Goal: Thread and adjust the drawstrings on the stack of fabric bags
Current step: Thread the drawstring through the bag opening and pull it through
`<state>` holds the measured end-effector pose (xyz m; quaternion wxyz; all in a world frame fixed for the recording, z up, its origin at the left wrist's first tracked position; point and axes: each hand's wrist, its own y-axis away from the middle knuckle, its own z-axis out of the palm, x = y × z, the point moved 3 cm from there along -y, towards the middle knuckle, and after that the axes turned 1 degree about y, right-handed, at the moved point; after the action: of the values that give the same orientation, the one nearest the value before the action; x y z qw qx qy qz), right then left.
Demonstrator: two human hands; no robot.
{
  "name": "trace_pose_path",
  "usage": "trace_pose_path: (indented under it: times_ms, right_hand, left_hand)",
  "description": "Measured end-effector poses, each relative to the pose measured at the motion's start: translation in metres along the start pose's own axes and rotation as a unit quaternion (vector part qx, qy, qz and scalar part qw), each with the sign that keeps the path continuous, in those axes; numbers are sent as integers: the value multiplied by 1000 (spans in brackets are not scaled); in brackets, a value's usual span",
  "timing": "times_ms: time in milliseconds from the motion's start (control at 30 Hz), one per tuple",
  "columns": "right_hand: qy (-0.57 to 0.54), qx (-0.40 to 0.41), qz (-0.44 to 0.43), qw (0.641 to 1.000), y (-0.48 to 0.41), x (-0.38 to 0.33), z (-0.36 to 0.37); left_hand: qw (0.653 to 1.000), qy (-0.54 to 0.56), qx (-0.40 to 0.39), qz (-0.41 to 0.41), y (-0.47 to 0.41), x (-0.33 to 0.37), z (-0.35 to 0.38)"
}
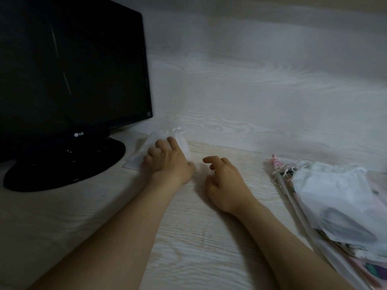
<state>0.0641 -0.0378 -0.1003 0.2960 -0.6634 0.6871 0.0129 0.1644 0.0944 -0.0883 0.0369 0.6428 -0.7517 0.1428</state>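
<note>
The left hand (167, 159) presses a white fabric bag (180, 141) at eleven o'clock, grasp unclear; the right hand (224, 181) hovers released, bag stack (335, 197) at three o'clock.

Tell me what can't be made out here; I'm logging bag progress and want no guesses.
Head view only:
- White bag: left hand covers much of it; drawstring threading blurred.
- Stack of bags: cut off by the right edge; count unclear.
- Right hand: palm faces down, so anything held is hidden.
- Dim light blurs fabric prints.

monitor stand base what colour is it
Glossy black monitor base, seen in the head view.
</note>
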Motion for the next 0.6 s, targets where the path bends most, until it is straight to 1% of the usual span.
trace_pose_path:
  times_ms: [67, 133, 167, 200, 267, 300, 333, 367, 400, 467, 600]
  right_hand:
    - [7, -1, 16, 1000, 0, 2, -2]
    - [13, 2, 21, 1000, 0, 3, -4]
    - [18, 6, 22, 1000, 0, 4, -6]
    - [25, 10, 24, 999, 1, 5, -7]
    - [43, 18, 32, 998, 2, 8, -11]
    - [51, 25, 37, 998, 3, 11, -14]
    - [59, 35, 39, 997, 4, 14, -17]
    - [66, 45, 44, 996, 4, 16, -21]
    - [75, 54, 52, 994, 4, 18, -27]
    - [84, 74, 72, 991, 5, 22, -42]
    - [72, 153, 119, 978, 13, 24, -75]
  left_hand:
    - [999, -34, -40, -3, 0, -1, 4]
    - [997, -54, -50, -7, 2, 1, 5]
    - [998, -57, -32, -7, 4, 3, 2]
    - [998, -57, 4, -1, 7, 5, -3]
    - [993, -24, 111, 39, 12, 10, -16]
    - [984, 10, 158, 80, 15, 15, -20]
    - [972, 50, 189, 130, 17, 20, -22]
    - [959, 89, 199, 183, 21, 26, -22]
    - [947, 119, 188, 232, 24, 33, -19]
    - [933, 136, 133, 307, 33, 48, -11]
    - [911, 145, -4, 387, 46, 68, 14]
